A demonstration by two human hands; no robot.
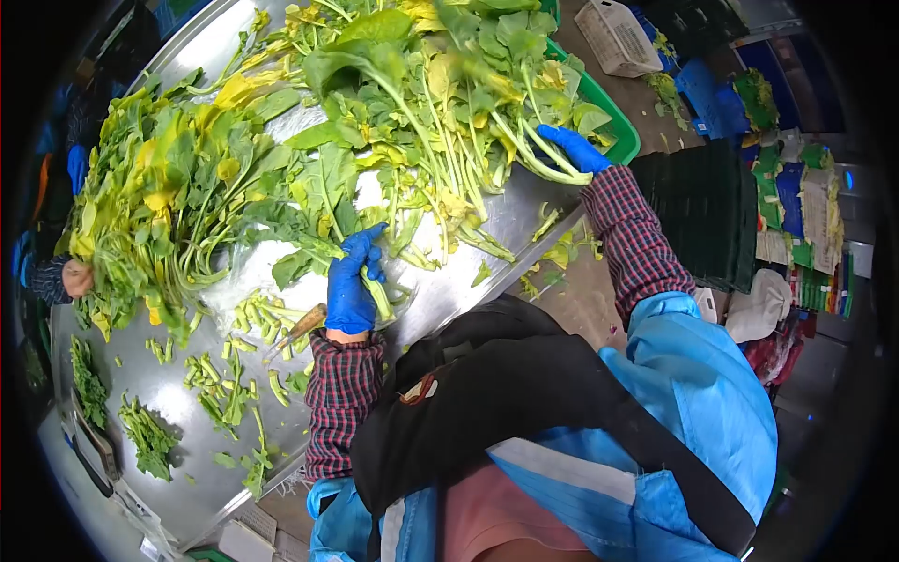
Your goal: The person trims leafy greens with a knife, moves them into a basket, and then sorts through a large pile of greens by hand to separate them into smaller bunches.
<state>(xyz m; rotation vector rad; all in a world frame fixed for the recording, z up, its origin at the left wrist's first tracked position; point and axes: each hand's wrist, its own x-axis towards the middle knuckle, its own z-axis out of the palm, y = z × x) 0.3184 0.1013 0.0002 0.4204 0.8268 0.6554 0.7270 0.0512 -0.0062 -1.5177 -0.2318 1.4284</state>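
My left hand, in a blue glove, is closed around a leafy green stalk; its pale cut end sticks out below the fingers. Beside that wrist lies a slim brown object, possibly a knife handle, partly hidden. My right hand, also gloved in blue, grips thick pale stems at the right end of the heap. The heap of leafy greens, with some yellow leaves, spreads across the metal table. Cut stem pieces lie left of my left hand.
A green crate stands behind the table's right end, with dark stacked crates to the right. A white crate sits farther back. At the left edge are another person's hand and a blue-gloved hand. Small leafy bunches lie front left.
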